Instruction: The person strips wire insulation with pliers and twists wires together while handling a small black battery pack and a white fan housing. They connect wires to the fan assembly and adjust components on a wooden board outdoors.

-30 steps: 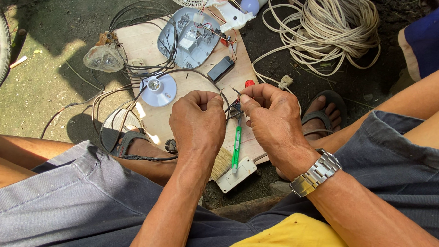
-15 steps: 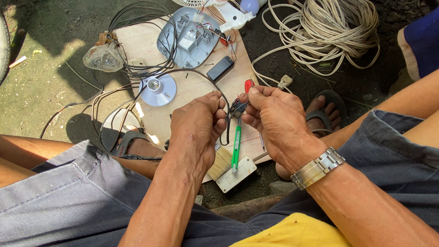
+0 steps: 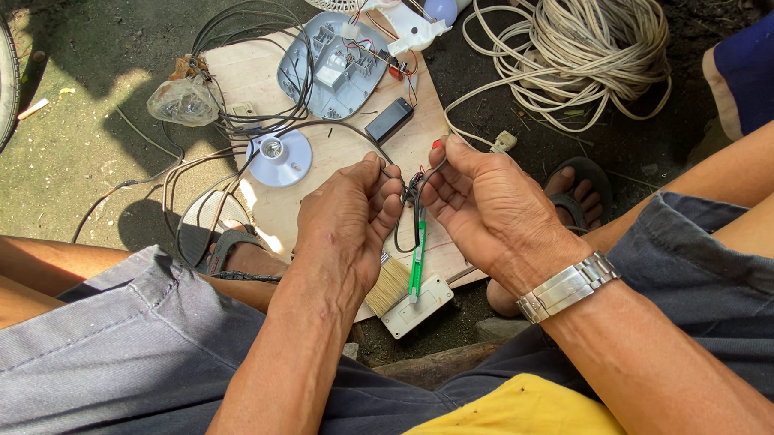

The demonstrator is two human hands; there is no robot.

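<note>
**Black wire pinched between two hands over the board**

Black wire (image 3: 411,211) is the centre of it all, looped between both hands just above the wooden board (image 3: 263,76). Left hand (image 3: 348,220) has its fingertips pressed together on one run of the wire, likely to steady it. Right hand (image 3: 490,208), with a steel wristwatch (image 3: 566,286) at its 5 o'clock, pinches the other end, thumb and forefinger closed on it, so the bared tips seem to meet in the gap where both hands can work them.

Directly below, at 6 o'clock, a green-handled tool (image 3: 416,266) lies across a white switch box (image 3: 418,306), with a small brush (image 3: 388,286) beside it, all within easy reach.

Moving out: a white lamp holder (image 3: 277,158) sits at 10 o'clock of the hands, a small black box (image 3: 389,120) at 12. Farther on, an opened grey housing (image 3: 332,65) shows its wiring, a clear plastic piece (image 3: 182,103) rests at the board's left edge, and a big coil of pale cable (image 3: 581,53) lies on the ground at 2 o'clock.
</note>
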